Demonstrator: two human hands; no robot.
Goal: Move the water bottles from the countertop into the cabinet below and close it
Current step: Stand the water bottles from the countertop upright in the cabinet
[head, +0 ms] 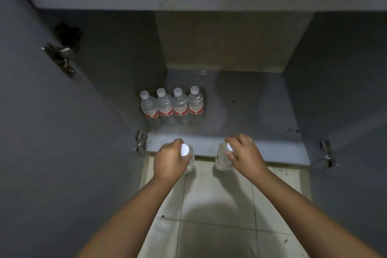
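I was partway through the loading step, with both doors of the grey cabinet (234,148) swung wide at the left and right edges of the frame. My left hand (170,161), just below centre, had its fingers curled round the neck of a clear plastic water bottle with a white cap (185,150), and my right hand (244,154), a little to the right of it, gripped a second clear white-capped bottle (223,158) the same way, near the top. Both bottles hung upright, over the pale tiled floor (217,205) just in front of the cabinet's front lip, not yet inside. Four clear bottles with red-and-white labels (172,104) already stood in a tight row on the cabinet floor, left of centre in the frame, touching one another. The floor to the right of that row looked free, apart from some small glinting thing near the back that I couldn't make out. I judged the next move called for carrying both bottles forward over the lip and setting them down upright beside or in front of the row without knocking it. The countertop was out of view, so I couldn't tell how many bottles were left; the doors were still to be closed.
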